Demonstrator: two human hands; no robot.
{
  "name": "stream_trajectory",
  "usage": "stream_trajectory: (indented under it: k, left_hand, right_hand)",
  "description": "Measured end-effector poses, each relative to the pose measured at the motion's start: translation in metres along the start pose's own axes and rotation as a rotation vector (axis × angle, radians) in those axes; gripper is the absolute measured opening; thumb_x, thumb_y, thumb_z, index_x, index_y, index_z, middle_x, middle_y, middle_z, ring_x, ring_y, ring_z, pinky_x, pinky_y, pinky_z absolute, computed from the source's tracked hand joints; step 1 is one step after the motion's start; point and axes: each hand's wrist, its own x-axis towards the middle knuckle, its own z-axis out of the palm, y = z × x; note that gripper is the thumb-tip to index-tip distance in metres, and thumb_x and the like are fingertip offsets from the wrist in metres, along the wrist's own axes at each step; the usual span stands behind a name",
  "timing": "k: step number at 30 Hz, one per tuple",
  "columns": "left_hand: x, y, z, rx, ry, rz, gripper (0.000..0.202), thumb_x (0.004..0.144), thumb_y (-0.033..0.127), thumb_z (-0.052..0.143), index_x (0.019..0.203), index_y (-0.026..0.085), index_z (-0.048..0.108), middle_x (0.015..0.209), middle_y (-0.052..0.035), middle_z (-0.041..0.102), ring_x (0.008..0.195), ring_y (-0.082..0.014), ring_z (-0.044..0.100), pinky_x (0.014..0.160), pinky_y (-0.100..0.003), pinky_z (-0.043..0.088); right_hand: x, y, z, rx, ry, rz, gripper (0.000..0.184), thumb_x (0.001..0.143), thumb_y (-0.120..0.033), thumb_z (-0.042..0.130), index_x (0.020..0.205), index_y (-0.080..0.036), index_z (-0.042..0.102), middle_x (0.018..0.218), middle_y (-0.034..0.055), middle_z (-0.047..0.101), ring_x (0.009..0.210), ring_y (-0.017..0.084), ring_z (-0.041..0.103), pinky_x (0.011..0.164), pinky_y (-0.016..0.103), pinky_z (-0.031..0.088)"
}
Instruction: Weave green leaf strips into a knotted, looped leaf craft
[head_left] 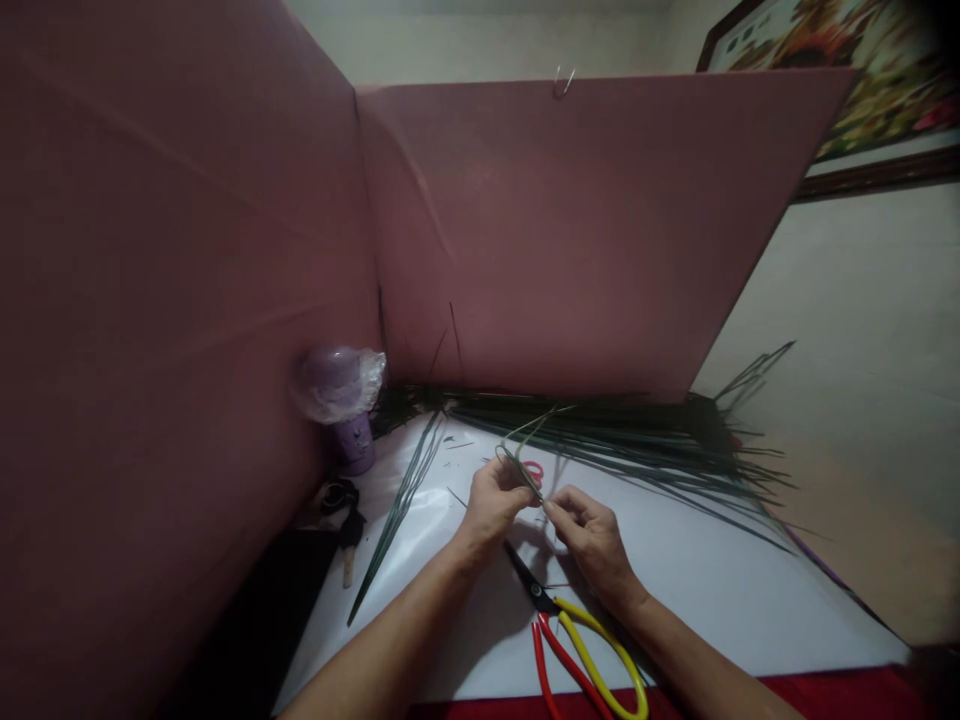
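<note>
- Left hand (493, 508) nearly closed, fingertips pinching a thin, looped green strip (521, 467) over the smooth white surface (720, 600).
- Right hand (592, 538) curled, pinching the strip's lower end.
- Scissors (540, 598): dark blades, curved red-and-yellow handles.
- Long, narrow leaves (592, 425) behind.

Strips (622, 437) lie along the worktop's (697, 600) far edge, before the panel (585, 230). A bottle (355, 445) stands near the far left corner, keys (350, 527) in front of it by the left edge, a bunch (388, 535) to their right. Shears (538, 593) cross the near edge between the forearms (427, 590).
</note>
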Motion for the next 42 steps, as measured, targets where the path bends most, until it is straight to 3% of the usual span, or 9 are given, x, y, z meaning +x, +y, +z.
stream_trajectory:
  k: [12, 21, 30, 38, 42]
  left_hand:
    - [-0.002, 0.000, -0.002, -0.041, -0.086, 0.010, 0.028, 0.052, 0.007, 0.067, 0.078, 0.011, 0.058, 0.073, -0.0044, 0.064, 0.064, -0.0135, 0.057, 0.063, -0.027, 0.045]
    - [0.001, 0.000, -0.009, -0.080, -0.195, -0.008, 0.035, 0.055, 0.022, 0.077, 0.083, 0.010, 0.060, 0.076, -0.0053, 0.063, 0.062, -0.0116, 0.057, 0.063, -0.026, 0.044]
    - [0.000, 0.005, -0.015, -0.057, -0.269, -0.035, 0.031, 0.057, 0.019, 0.077, 0.081, 0.010, 0.059, 0.070, -0.0036, 0.061, 0.058, -0.0114, 0.056, 0.061, -0.026, 0.045]
    - [-0.001, 0.009, -0.011, -0.008, -0.237, -0.034, 0.031, 0.055, 0.021, 0.077, 0.077, 0.009, 0.059, 0.064, -0.0016, 0.059, 0.054, -0.0111, 0.055, 0.057, -0.025, 0.044]
    - [0.001, 0.002, -0.010, 0.035, -0.109, -0.031, 0.029, 0.053, 0.023, 0.077, 0.070, 0.009, 0.057, 0.057, -0.0007, 0.058, 0.049, -0.0101, 0.053, 0.053, -0.024, 0.042]
  right_hand:
    - [0.000, -0.002, -0.001, 0.113, -0.031, 0.061, 0.030, 0.078, -0.039, 0.057, 0.061, -0.018, 0.045, 0.048, -0.0066, 0.036, 0.045, 0.007, 0.031, 0.043, 0.021, 0.024]
    - [0.000, -0.006, -0.001, 0.287, -0.118, 0.119, 0.030, 0.076, -0.039, 0.060, 0.063, -0.018, 0.045, 0.046, -0.0080, 0.034, 0.040, 0.005, 0.026, 0.038, 0.020, 0.017]
    - [0.000, -0.001, -0.001, 0.383, -0.230, 0.152, 0.029, 0.077, -0.040, 0.060, 0.064, -0.017, 0.047, 0.043, -0.0081, 0.035, 0.038, 0.004, 0.027, 0.037, 0.019, 0.017]
    - [0.001, 0.000, 0.001, 0.395, -0.262, 0.147, 0.028, 0.078, -0.039, 0.058, 0.065, -0.018, 0.046, 0.044, -0.0089, 0.033, 0.038, 0.005, 0.025, 0.038, 0.019, 0.017]
    - [0.000, -0.001, 0.004, 0.207, -0.168, 0.021, 0.029, 0.080, -0.039, 0.057, 0.063, -0.018, 0.047, 0.051, -0.0057, 0.040, 0.045, 0.007, 0.034, 0.043, 0.020, 0.026]
